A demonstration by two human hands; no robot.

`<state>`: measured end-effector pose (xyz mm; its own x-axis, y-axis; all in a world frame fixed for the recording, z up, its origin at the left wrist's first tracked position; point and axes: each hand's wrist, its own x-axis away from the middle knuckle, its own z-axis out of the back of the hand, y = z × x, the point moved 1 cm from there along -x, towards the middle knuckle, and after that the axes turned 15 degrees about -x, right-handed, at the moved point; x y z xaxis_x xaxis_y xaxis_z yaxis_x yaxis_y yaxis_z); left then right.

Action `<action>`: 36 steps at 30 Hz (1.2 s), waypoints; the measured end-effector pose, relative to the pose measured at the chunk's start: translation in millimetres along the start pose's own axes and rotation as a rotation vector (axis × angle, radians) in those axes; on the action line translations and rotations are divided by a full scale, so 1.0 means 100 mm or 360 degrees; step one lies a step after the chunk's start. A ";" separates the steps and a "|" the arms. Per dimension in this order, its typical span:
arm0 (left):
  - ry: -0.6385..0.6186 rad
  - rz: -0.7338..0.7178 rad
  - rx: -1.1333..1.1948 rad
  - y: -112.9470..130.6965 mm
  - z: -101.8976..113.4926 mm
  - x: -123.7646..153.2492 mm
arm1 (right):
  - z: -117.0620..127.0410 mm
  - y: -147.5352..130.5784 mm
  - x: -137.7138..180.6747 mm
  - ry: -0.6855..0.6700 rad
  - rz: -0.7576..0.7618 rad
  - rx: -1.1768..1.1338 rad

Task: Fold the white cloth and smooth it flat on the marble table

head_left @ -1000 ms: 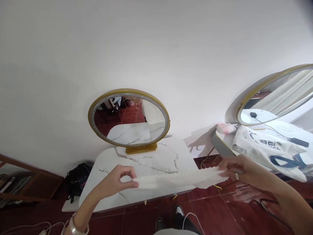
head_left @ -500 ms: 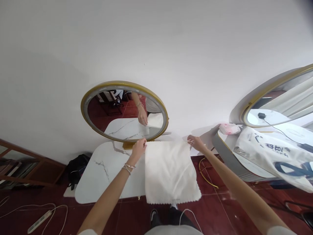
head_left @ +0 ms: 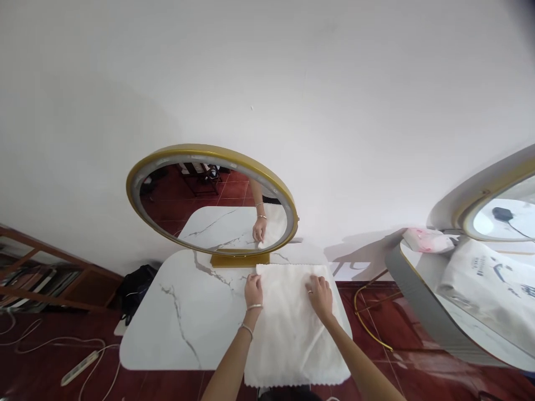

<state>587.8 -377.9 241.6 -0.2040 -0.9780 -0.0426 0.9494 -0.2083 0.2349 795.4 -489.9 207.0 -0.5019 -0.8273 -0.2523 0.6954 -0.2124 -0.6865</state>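
A white cloth [head_left: 288, 334] with scalloped edges lies on the right part of the white marbled table [head_left: 167, 323], its near edge hanging past the table's front. At the cloth's far left corner is my left hand [head_left: 253, 291], fingers closed on the edge; two bracelets circle that wrist. My right hand [head_left: 321, 296], with a ring on one finger, rests on the far right area of the cloth, fingers bent and slightly apart. Small wrinkles run across the cloth between and below the hands.
A gold-framed oval mirror [head_left: 217, 195] stands behind the cloth on a gold base [head_left: 240, 259]. To the right, another table holds a pink-white packet [head_left: 428, 240] and a printed fabric bag [head_left: 489, 278]. A power strip [head_left: 79, 367] lies on the red floor.
The cloth has come down onto the table, nearer to me. Both hands have moved toward me and closer together, the right one from the cloth's corner to lying over it.
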 end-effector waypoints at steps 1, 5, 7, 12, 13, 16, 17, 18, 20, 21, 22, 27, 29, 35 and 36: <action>0.0022 0.0011 0.0012 0.01 -0.05 0.01 | -0.04 0.00 -0.02 0.0003 0.0005 0.0019; 0.0150 -0.0222 0.0034 0.16 -0.26 0.16 | -0.21 -0.02 -0.02 -0.0031 0.0149 0.0042; 0.0192 -0.0416 -0.0015 0.26 -0.37 0.19 | -0.31 -0.04 -0.01 -0.0032 0.0287 0.0100; 0.0170 -0.0384 -0.0167 0.40 -0.50 0.01 | -0.46 -0.05 -0.18 -0.0058 0.0436 0.0235; 0.0170 -0.0361 -0.0172 0.42 -0.50 -0.04 | -0.46 -0.04 -0.25 -0.0078 0.0450 0.0224; 0.0216 -0.0338 -0.0127 0.43 -0.46 -0.14 | -0.45 -0.03 -0.42 -0.0141 0.0517 0.0151; 0.0262 -0.0298 -0.0090 0.41 -0.44 -0.15 | -0.44 -0.03 -0.45 -0.0161 0.0538 0.0122; 0.0331 -0.0204 -0.0036 0.38 -0.42 -0.15 | -0.44 -0.03 -0.47 -0.0178 0.0554 0.0099; 0.0481 0.0078 0.0085 0.29 -0.40 -0.15 | -0.44 -0.03 -0.48 -0.0197 0.0568 0.0073; 0.0536 0.0205 0.0143 0.25 -0.39 -0.15 | -0.44 -0.04 -0.48 -0.0201 0.0564 0.0067; 0.0566 0.0283 0.0193 0.20 -0.39 -0.16 | -0.44 -0.04 -0.47 -0.0203 0.0554 0.0065; 0.0572 0.0330 0.0255 0.19 -0.38 -0.23 | -0.43 -0.02 -0.43 -0.0240 0.0573 0.0056; 0.0440 0.0171 0.0187 0.27 -0.39 -0.21 | -0.42 -0.03 -0.42 -0.0338 0.0662 0.0041; 0.0181 -0.0218 -0.0126 0.46 -0.48 -0.10 | -0.46 -0.22 -0.48 -0.0478 0.0719 0.0218; 0.0163 -0.0209 -0.0156 0.47 -0.49 -0.13 | -0.49 -0.26 -0.52 -0.0493 0.0702 0.0253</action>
<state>647.2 -375.8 205.4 -0.3073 -0.9370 -0.1664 0.9359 -0.3292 0.1253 778.3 -415.8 204.7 0.0118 -0.9646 -0.2633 0.8862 0.1321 -0.4442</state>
